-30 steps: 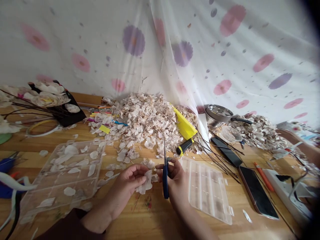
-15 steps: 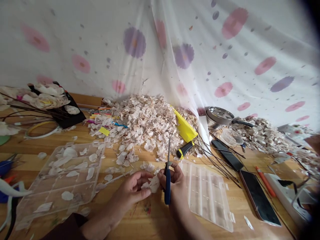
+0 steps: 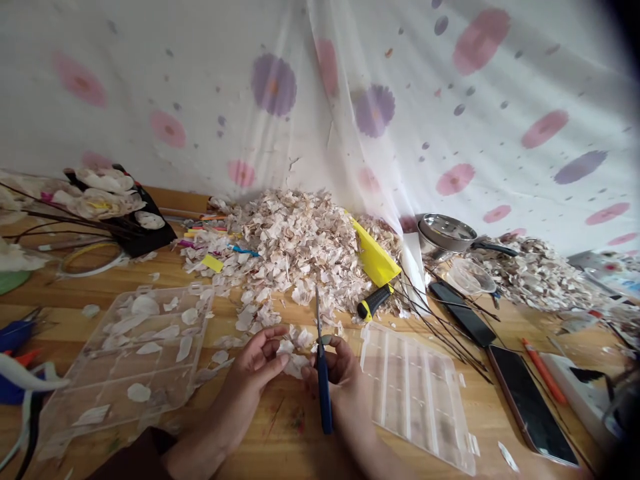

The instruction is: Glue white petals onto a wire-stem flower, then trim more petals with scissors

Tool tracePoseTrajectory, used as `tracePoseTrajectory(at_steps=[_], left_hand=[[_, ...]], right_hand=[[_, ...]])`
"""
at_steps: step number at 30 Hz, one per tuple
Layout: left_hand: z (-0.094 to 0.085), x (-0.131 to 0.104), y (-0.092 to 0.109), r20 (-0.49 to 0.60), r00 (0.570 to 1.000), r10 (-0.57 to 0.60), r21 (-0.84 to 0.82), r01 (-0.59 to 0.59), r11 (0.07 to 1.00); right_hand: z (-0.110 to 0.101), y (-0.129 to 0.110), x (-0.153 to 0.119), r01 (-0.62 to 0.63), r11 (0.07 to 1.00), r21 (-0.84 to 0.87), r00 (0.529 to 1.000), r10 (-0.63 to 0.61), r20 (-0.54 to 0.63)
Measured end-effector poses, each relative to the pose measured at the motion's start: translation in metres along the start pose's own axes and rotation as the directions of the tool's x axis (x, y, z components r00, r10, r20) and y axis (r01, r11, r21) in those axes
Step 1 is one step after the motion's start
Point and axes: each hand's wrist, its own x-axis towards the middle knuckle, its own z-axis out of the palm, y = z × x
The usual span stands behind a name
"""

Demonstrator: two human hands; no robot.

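Note:
A pale, thin, petal-like flake [image 3: 296, 366] is pinched between the fingertips of my left hand [image 3: 256, 365], low over the table. My right hand [image 3: 340, 373] is closed around the dark blue handle of a pair of scissors [image 3: 323, 390], whose narrow blades point away from me. The right fingertips also reach the flake's near edge; whether they grip it, I cannot tell. Beyond both hands rises a large pile of similar pale flakes [image 3: 300, 243], with loose ones scattered toward me.
Left lies a clear compartment box [image 3: 197, 393] holding several flakes; its lid-like clear tray [image 3: 417, 400] is on the right. A yellow-black handled tool [image 3: 375, 302], thin dark stems [image 3: 440, 333], two phones [image 3: 533, 403], a metal pan [image 3: 447, 232] and a power strip [image 3: 575, 380] stand farther right.
The scissors have turned in my right hand, their tips swinging left and the handle dropping slightly nearer. Both hands have shifted a little left, the flake still in the left fingers.

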Motion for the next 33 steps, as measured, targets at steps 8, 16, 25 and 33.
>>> tracePoseTrajectory(at_steps=[8, 16, 25, 33], left_hand=[[-0.001, -0.003, -0.005, 0.081, 0.997, -0.013, 0.046, 0.009, 0.999], [-0.009, -0.001, 0.001, 0.039, 0.997, 0.060, 0.097, -0.064, 0.993], [-0.009, 0.000, 0.014, -0.004, 0.991, 0.130, -0.028, -0.130, 0.991], [-0.011, 0.001, 0.024, -0.101, 0.982, 0.160, -0.096, -0.170, 0.981]], right_hand=[[0.001, 0.011, -0.004, 0.045, 0.997, 0.055, 0.999, -0.044, -0.013], [0.000, 0.002, -0.003, 0.065, 0.997, -0.049, 0.998, -0.064, 0.017], [-0.009, -0.010, -0.014, 0.129, 0.880, -0.457, 0.986, -0.065, 0.152], [-0.016, -0.013, -0.019, 0.316, 0.539, -0.781, 0.947, -0.128, 0.294]])
